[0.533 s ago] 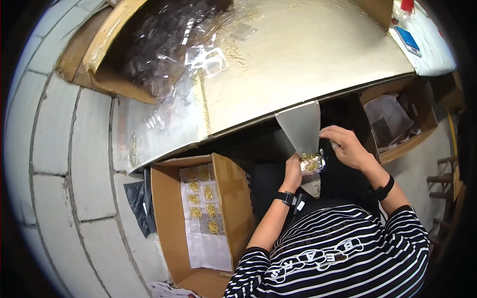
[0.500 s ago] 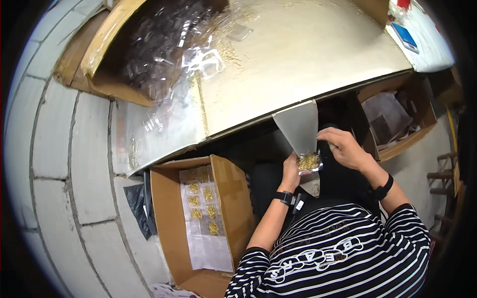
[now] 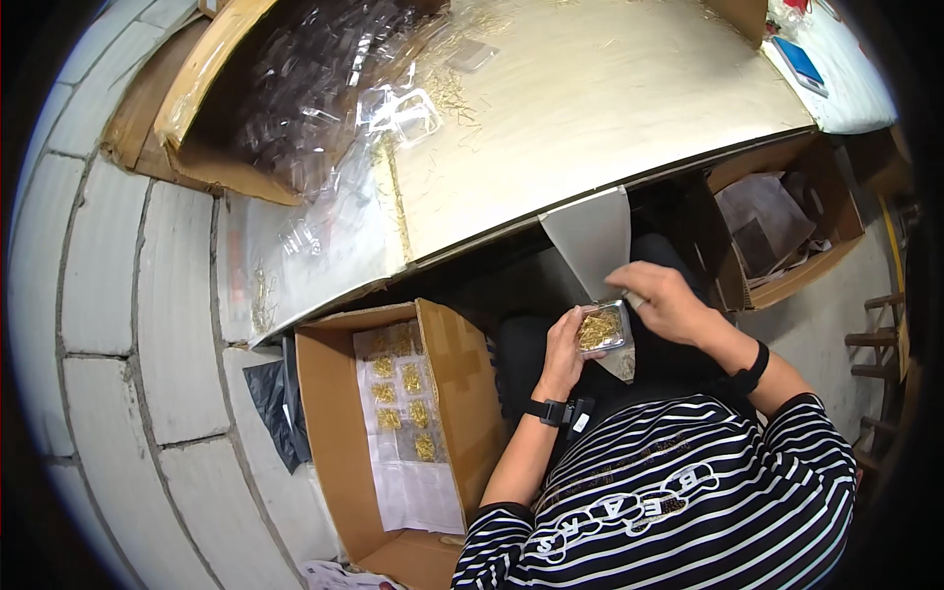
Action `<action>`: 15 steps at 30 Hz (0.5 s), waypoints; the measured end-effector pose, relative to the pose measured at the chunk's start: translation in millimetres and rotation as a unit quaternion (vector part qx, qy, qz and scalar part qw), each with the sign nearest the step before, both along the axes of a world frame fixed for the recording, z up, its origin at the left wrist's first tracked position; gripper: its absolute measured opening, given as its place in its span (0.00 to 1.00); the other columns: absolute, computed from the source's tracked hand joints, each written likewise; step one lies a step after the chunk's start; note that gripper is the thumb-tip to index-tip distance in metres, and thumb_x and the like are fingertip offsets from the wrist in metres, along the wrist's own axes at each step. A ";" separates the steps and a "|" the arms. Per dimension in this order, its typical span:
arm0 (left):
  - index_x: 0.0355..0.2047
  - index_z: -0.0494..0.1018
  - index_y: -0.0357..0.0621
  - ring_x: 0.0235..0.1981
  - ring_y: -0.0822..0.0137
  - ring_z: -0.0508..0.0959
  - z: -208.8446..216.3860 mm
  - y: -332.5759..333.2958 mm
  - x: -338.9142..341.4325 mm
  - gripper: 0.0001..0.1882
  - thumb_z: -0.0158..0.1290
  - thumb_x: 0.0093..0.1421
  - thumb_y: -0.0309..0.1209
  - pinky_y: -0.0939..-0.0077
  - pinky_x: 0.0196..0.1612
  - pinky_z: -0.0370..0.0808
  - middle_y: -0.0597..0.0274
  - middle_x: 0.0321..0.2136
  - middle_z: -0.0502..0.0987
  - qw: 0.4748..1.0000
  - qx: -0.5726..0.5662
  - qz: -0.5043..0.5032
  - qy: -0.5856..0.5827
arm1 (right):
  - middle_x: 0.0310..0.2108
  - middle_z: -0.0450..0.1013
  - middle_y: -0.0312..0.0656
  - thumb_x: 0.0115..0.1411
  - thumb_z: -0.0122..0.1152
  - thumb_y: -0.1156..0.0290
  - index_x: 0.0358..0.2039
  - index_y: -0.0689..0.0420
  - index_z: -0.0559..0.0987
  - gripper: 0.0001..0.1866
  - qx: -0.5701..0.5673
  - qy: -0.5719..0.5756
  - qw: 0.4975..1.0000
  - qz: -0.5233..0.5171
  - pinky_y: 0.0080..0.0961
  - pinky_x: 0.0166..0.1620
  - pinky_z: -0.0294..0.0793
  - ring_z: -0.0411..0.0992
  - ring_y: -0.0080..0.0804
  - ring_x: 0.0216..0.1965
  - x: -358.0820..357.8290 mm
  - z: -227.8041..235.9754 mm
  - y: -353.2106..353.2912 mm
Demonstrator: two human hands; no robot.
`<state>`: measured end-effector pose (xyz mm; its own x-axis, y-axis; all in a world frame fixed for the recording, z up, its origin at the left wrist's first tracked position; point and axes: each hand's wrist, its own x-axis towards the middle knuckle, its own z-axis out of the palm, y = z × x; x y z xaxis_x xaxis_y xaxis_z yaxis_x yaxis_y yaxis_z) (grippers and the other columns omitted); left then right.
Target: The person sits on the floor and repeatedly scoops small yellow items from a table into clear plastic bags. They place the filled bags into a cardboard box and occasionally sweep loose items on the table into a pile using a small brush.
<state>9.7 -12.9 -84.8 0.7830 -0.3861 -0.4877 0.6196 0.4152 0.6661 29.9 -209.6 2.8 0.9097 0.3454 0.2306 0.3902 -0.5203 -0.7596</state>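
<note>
My left hand (image 3: pixel 565 349) is closed on the edge of a small clear plastic box (image 3: pixel 620 340), tilted toward me above my lap. Thin gold-coloured metal pieces (image 3: pixel 598 330), like small pins or clips, fill much of it; their exact kind is too small to tell. To the right of the box and slightly above it, my right hand (image 3: pixel 669 300) is loosely curled, thumb and fingers apart, with nothing visible in it. A grey tapering chute (image 3: pixel 595 236) slopes from the table edge down behind the box, its pointed lower end showing beneath.
Left of my legs, a cardboard box (image 3: pixel 457 413) holds several clear boxes of gold pieces on white paper. On the table (image 3: pixel 610 108), a carton (image 3: pixel 177 118) spills clear plastic cases. A blue-topped scale (image 3: pixel 798 64) lies far right, above another carton (image 3: pixel 796 285).
The clear box has tipped toward me and come slightly left and down with my left hand, so its contents show more. My right hand has shifted a little left and down.
</note>
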 end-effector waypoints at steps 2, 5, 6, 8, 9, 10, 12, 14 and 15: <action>0.45 0.70 0.36 0.29 0.68 0.80 9.4 3.4 -1.1 0.21 0.40 0.67 0.43 0.77 0.23 0.81 0.57 0.34 0.77 1.000 -0.004 0.020 -0.004 | 0.35 0.75 0.51 0.51 0.57 0.81 0.41 0.64 0.76 0.15 -0.057 0.035 0.996 -0.051 0.35 0.41 0.74 0.74 0.48 0.39 0.8 15.2 -2.3; 0.45 0.70 0.37 0.29 0.69 0.80 26.8 5.7 -0.6 0.19 0.41 0.67 0.41 0.78 0.23 0.81 0.57 0.34 0.77 0.999 -0.005 0.043 -0.024 | 0.30 0.75 0.52 0.52 0.58 0.78 0.39 0.65 0.77 0.12 -0.059 0.202 0.978 -0.013 0.34 0.39 0.74 0.75 0.48 0.34 -5.3 13.2 -2.2; 0.45 0.70 0.37 0.29 0.69 0.80 31.7 5.6 -0.2 0.19 0.41 0.67 0.40 0.78 0.23 0.81 0.57 0.34 0.77 0.998 -0.004 0.049 -0.033 | 0.26 0.76 0.50 0.52 0.59 0.77 0.37 0.66 0.78 0.11 -0.009 0.189 0.982 -0.029 0.31 0.37 0.75 0.76 0.42 0.28 -8.9 -1.9 -1.3; 0.44 0.70 0.37 0.28 0.70 0.80 36.7 6.7 -0.3 0.17 0.42 0.67 0.39 0.79 0.22 0.80 0.58 0.33 0.78 0.998 0.007 0.034 -0.043 | 0.26 0.76 0.47 0.53 0.58 0.77 0.38 0.66 0.78 0.11 0.044 0.241 0.968 -0.064 0.28 0.37 0.74 0.76 0.37 0.28 -5.0 -1.8 2.9; 0.44 0.70 0.37 0.28 0.71 0.80 38.6 6.1 -0.6 0.17 0.42 0.67 0.38 0.80 0.22 0.80 0.58 0.33 0.78 0.998 0.013 0.025 -0.048 | 0.27 0.76 0.46 0.54 0.58 0.77 0.38 0.66 0.78 0.11 0.070 0.266 0.958 -0.082 0.26 0.36 0.74 0.76 0.35 0.28 -2.8 -1.8 4.4; 0.44 0.70 0.36 0.28 0.71 0.80 41.5 5.7 -0.4 0.16 0.42 0.67 0.37 0.80 0.21 0.80 0.58 0.33 0.78 0.998 0.018 0.019 -0.051 | 0.29 0.77 0.44 0.55 0.57 0.79 0.38 0.65 0.78 0.10 0.087 0.258 0.959 -0.078 0.24 0.37 0.74 0.75 0.30 0.31 0.4 -5.8 7.3; 0.44 0.70 0.36 0.27 0.70 0.80 45.2 2.7 -0.9 0.15 0.43 0.67 0.36 0.79 0.19 0.80 0.58 0.32 0.77 0.998 0.029 0.005 -0.056 | 0.31 0.76 0.45 0.56 0.56 0.79 0.38 0.65 0.79 0.10 0.121 0.244 0.961 -0.046 0.24 0.39 0.73 0.75 0.31 0.33 3.5 -13.0 14.6; 0.43 0.70 0.36 0.27 0.71 0.80 46.7 3.7 -0.8 0.15 0.43 0.67 0.36 0.80 0.19 0.80 0.58 0.32 0.77 0.998 0.018 0.012 -0.051 | 0.34 0.76 0.45 0.56 0.55 0.80 0.38 0.64 0.79 0.10 0.140 0.240 0.961 -0.009 0.24 0.41 0.73 0.75 0.30 0.37 6.9 -9.1 23.6; 0.42 0.70 0.37 0.26 0.72 0.80 47.0 4.2 -1.5 0.14 0.43 0.67 0.36 0.80 0.19 0.80 0.59 0.31 0.77 0.999 0.012 0.015 -0.049 | 0.34 0.76 0.46 0.55 0.56 0.80 0.39 0.62 0.79 0.11 0.152 0.222 0.963 -0.001 0.26 0.42 0.73 0.75 0.34 0.36 5.6 -14.4 27.8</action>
<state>8.2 -8.7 -37.9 0.8387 -0.3504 -0.4169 0.5382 0.4168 0.7325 35.5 -181.7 -11.6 0.9424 0.3219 -0.0914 -0.0090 -0.2488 -0.9685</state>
